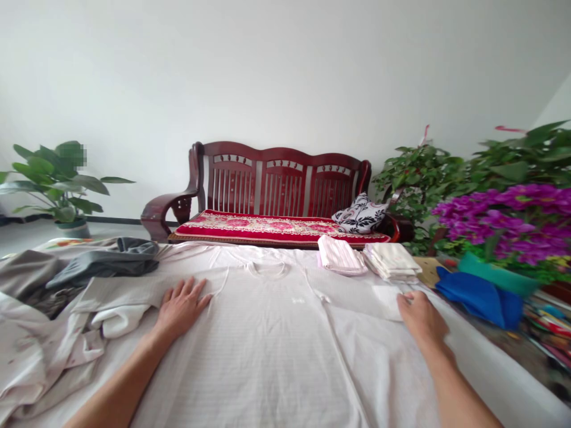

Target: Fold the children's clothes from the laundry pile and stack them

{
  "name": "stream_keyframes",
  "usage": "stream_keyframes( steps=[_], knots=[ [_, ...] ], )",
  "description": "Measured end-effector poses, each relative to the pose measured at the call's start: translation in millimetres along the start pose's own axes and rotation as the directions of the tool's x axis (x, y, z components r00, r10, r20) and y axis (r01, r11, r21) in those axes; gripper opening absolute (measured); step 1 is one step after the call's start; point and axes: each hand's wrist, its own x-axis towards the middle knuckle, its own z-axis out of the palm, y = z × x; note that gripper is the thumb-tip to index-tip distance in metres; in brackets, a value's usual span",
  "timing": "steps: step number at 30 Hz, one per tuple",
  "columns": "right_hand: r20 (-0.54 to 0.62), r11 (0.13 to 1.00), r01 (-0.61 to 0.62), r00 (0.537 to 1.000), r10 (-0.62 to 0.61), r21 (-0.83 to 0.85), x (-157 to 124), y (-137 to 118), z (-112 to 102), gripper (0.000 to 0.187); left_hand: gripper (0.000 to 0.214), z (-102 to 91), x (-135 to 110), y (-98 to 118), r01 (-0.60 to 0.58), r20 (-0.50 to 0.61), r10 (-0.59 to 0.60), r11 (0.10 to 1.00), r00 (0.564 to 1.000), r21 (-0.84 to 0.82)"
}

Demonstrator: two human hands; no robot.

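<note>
Left hand flat, fingers spread, right hand pinching cuff; I'd tension the shirt gently between their fingers.

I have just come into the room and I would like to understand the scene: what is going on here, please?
A person has a pale, long-sleeved shirt spread out in front of them on a white cloth. The left hand lies flat, fingers spread, on one sleeve near the shoulder. The right hand grips the other sleeve at its cuff. Loose clothes lie in a heap on the left; two folded stacks sit beyond the right-hand sleeve.
</note>
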Motion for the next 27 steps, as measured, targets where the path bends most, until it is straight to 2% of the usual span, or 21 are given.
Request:
stream_keyframes(
  steps=[3, 5, 6, 8, 9, 10, 11, 12, 13, 14, 15, 17, 18, 19, 21, 23, 25, 27],
  knots=[
    [-0.013, 0.980, 0.029, 1.000, -0.027, 0.196, -2.5, -31.0, -6.1, 0.037, 0.058, -1.2, -0.2, 1.6, -0.002, -0.004, 0.002, 1.000, 1.000, -0.005],
    [-0.031, 0.917, 0.095, 0.995, -0.090, 0.388, -14.8, -63.1, -6.1, 0.032, 0.057, -2.1, -0.3, 2.2, 0.000, -0.007, 0.000, 1.000, 1.000, -0.013],
    [-0.018, 0.850, 0.115, 0.992, -0.123, 0.515, -24.7, -81.6, -5.4, 0.032, 0.057, -2.5, -0.5, 2.3, 0.001, -0.007, -0.002, 1.000, 1.000, -0.017],
    [0.027, 0.634, 0.133, 0.972, -0.235, 0.761, -49.3, -119.7, -4.7, 0.040, 0.057, -3.2, -0.9, 2.0, 0.005, -0.003, -0.005, 1.000, 1.000, -0.025],
    [0.070, 0.509, 0.127, 0.934, -0.350, 0.851, -61.9, -137.0, -4.9, 0.044, 0.057, -3.3, -1.2, 1.5, 0.005, -0.002, -0.005, 1.000, 1.000, -0.029],
    [0.096, 0.369, 0.100, 0.873, -0.478, 0.924, -73.2, -151.5, -5.3, 0.048, 0.057, -3.3, -1.5, 0.9, 0.003, -0.002, -0.003, 0.999, 1.000, -0.034],
    [0.119, 0.270, 0.051, 0.809, -0.575, 0.961, -82.0, -162.5, -5.4, 0.050, 0.056, -3.1, -1.7, 0.3, 0.000, -0.002, 0.000, 0.999, 1.000, -0.039],
    [0.122, 0.208, 0.017, 0.760, -0.638, 0.978, -87.5, -169.2, -4.6, 0.050, 0.056, -2.9, -2.0, -0.5, -0.005, -0.005, 0.005, 0.999, 1.000, -0.046],
    [0.120, 0.179, 0.000, 0.739, -0.663, 0.984, -89.5, -171.6, -2.3, 0.049, 0.055, -2.7, -2.2, -1.2, -0.009, -0.010, 0.009, 0.998, 1.000, -0.054],
    [0.120, 0.191, 0.008, 0.751, -0.649, 0.982, -88.0, -169.6, 1.9, 0.049, 0.054, -2.6, -2.4, -1.9, -0.013, -0.019, 0.012, 0.998, 1.000, -0.063],
    [0.119, 0.242, 0.039, 0.787, -0.606, 0.970, -83.6, -164.1, 8.0, 0.048, 0.053, -2.8, -2.6, -2.5, -0.018, -0.030, 0.015, 0.997, 0.999, -0.073],
    [0.111, 0.415, 0.106, 0.878, -0.466, 0.904, -70.0, -145.3, 24.8, 0.049, 0.048, -4.4, -3.0, -3.2, -0.027, -0.068, 0.021, 0.995, 0.998, -0.100],
    [0.104, 0.514, 0.130, 0.911, -0.400, 0.848, -62.8, -134.3, 34.1, 0.050, 0.046, -6.0, -3.3, -3.3, -0.034, -0.097, 0.023, 0.992, 0.995, -0.118],
    [0.102, 0.561, 0.124, 0.929, -0.355, 0.818, -56.5, -123.6, 43.0, 0.049, 0.044, -8.0, -3.6, -2.9, -0.045, -0.136, 0.026, 0.989, 0.990, -0.139],
    [0.101, 0.626, 0.125, 0.945, -0.312, 0.770, -48.5, -106.2, 57.0, 0.046, 0.041, -13.5, -4.0, -0.2, -0.078, -0.227, 0.035, 0.980, 0.973, -0.184],
    [0.105, 0.652, 0.133, 0.944, -0.313, 0.746, -47.1, -96.9, 64.5, 0.040, 0.038, -20.4, -3.7, 6.7, -0.122, -0.293, 0.050, 0.965, 0.955, -0.233],
    [0.107, 0.670, 0.168, 0.931, -0.350, 0.723, -49.7, -95.2, 66.6, 0.037, 0.036, -28.8, -1.6, 20.1, -0.162, -0.296, 0.070, 0.941, 0.953, -0.297],
    [0.100, 0.696, 0.242, 0.906, -0.412, 0.676, -53.2, -97.6, 66.1, 0.039, 0.035, -38.0, 3.2, 40.7, -0.191, -0.246, 0.102, 0.908, 0.964, -0.372]
  ],
)
